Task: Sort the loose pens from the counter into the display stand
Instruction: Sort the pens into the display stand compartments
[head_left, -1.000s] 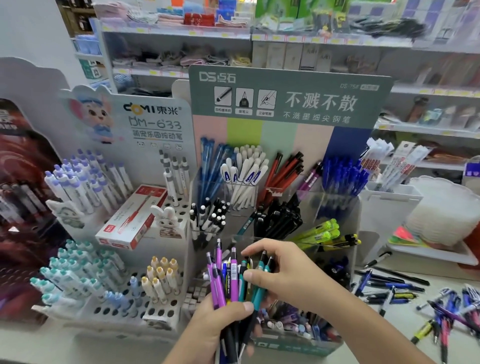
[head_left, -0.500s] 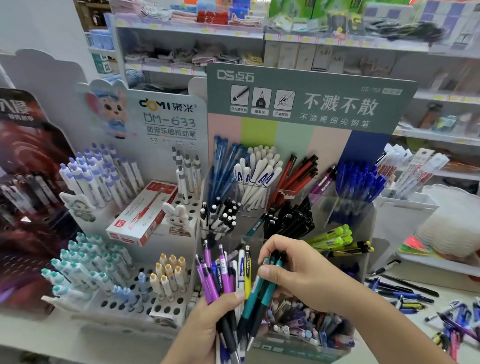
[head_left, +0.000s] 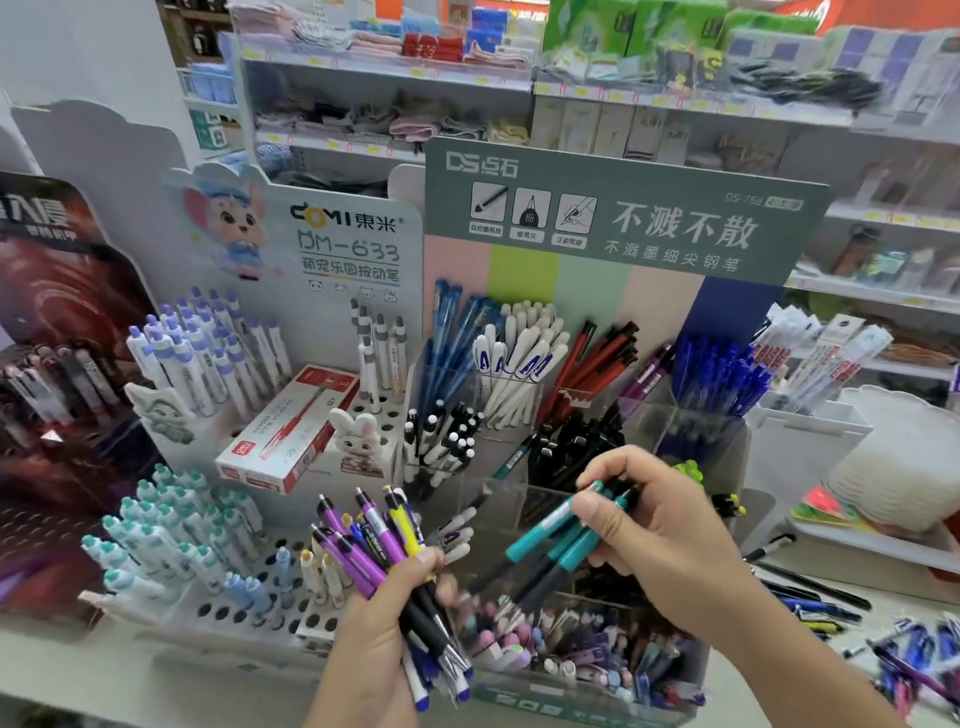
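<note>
Teal pens (head_left: 563, 535), two or three of them, are pinched between thumb and curled fingers of the right hand (head_left: 660, 540), tips slanting down toward 7 o'clock, apparently singled out by colour for one compartment. A mixed bundle of pens (head_left: 382, 551) (purple, yellow, blue, black) is gripped in the left hand (head_left: 384, 639) at 6 o'clock, fanned upward, evidently as the stock yet to be sorted. Directly behind both hands stands the clear acrylic display stand (head_left: 691, 421), tiered. Its back row holds blue pens, white pens, red-and-black pens, a few purple, and dark blue capped pens (head_left: 717, 374) at 1 o'clock; the middle row holds black-and-white pens and black pens (head_left: 576, 447); the front bin at 5 o'clock holds small pastel items, kind unclear. More loose pens (head_left: 831, 603) lie on the counter (head_left: 779, 691) at 4 o'clock. Sorting appears partway done.
</note>
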